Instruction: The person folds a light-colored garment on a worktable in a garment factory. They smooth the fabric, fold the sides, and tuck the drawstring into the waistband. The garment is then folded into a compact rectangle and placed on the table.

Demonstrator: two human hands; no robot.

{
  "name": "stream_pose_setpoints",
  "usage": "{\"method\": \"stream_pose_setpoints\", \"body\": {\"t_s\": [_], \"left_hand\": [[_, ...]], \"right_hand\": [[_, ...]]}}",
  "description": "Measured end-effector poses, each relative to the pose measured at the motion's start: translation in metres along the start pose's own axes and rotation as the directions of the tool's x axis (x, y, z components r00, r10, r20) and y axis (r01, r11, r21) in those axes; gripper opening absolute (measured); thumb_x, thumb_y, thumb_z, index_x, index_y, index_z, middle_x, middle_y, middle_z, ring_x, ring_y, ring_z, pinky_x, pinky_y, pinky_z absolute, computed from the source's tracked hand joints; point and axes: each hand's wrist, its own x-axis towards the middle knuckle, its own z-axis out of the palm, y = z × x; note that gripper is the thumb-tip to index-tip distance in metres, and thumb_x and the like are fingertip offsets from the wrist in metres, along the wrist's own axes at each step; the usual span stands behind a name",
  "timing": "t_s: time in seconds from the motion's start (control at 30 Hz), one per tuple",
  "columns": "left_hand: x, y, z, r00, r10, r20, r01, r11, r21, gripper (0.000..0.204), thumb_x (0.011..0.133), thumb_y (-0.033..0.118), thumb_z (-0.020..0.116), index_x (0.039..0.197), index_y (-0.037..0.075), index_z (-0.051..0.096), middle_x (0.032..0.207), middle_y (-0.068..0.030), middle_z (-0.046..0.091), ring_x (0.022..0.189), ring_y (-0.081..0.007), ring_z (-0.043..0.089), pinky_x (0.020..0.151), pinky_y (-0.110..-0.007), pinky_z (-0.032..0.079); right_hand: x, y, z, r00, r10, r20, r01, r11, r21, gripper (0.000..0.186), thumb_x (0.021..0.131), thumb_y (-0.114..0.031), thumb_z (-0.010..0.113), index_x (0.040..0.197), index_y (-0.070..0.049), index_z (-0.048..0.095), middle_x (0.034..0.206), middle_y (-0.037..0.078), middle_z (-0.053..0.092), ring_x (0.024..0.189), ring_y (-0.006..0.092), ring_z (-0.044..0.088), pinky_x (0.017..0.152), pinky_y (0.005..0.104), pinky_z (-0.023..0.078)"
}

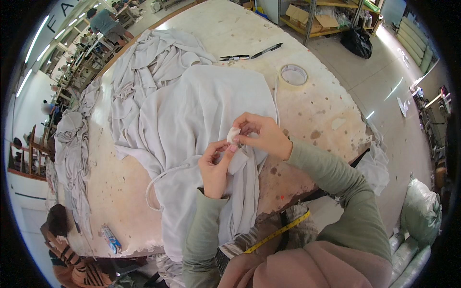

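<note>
A pale grey garment [192,105] lies spread in loose folds over the table, and part of it hangs past the near edge. Above its right side, my left hand [216,163] and my right hand [261,134] meet, both closed at the fingertips. Pinched between them is a small cream-white piece [233,135], perhaps fabric; its exact kind is too small to make out. A thin grey cord [152,192] loops out from the garment to the left of my left hand.
More grey cloth [149,62] is heaped at the far left, with another pile [72,144] on the left edge. Pens [249,55] and a tape roll [293,75] lie beyond my hands. A small blue box [111,239] sits near left. One person [77,259] is close at lower left.
</note>
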Motion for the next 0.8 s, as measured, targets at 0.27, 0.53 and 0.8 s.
{"method": "stream_pose_setpoints", "body": {"t_s": [0.27,0.53,0.8], "left_hand": [[0.000,0.003,0.006,0.871,0.480,0.102,-0.420,0.621,0.662,0.012,0.087,0.012,0.066,0.092,0.002,0.065,0.088,-0.0056,0.064,0.082,-0.0140,0.056,0.076,-0.025,0.043],[-0.003,0.006,0.014,0.897,0.423,-0.129,-0.370,0.878,0.304,0.022,0.081,0.001,0.067,0.100,0.000,0.055,0.091,-0.0050,0.061,0.085,-0.0176,0.058,0.078,-0.028,0.045],[0.005,0.003,0.004,0.901,0.433,0.017,-0.370,0.748,0.551,0.019,0.082,0.001,0.067,0.097,-0.002,0.057,0.093,-0.0046,0.057,0.079,-0.0144,0.056,0.075,-0.025,0.044]], "right_hand": [[-0.007,0.005,0.016,0.975,0.176,-0.136,-0.156,0.977,0.145,0.017,0.090,-0.007,0.061,0.104,0.004,0.059,0.094,0.004,0.063,0.082,0.0083,0.057,0.076,0.0238,0.048],[-0.004,0.014,0.012,0.985,0.150,0.088,-0.164,0.970,0.177,0.014,0.092,-0.011,0.059,0.102,-0.002,0.058,0.093,0.003,0.057,0.089,0.0079,0.054,0.079,0.0244,0.045],[-0.007,0.010,0.013,0.979,-0.202,-0.012,0.197,0.965,-0.173,0.011,0.086,-0.010,0.064,0.095,-0.004,0.066,0.092,0.005,0.057,0.089,0.0124,0.053,0.078,0.0260,0.044]]}}
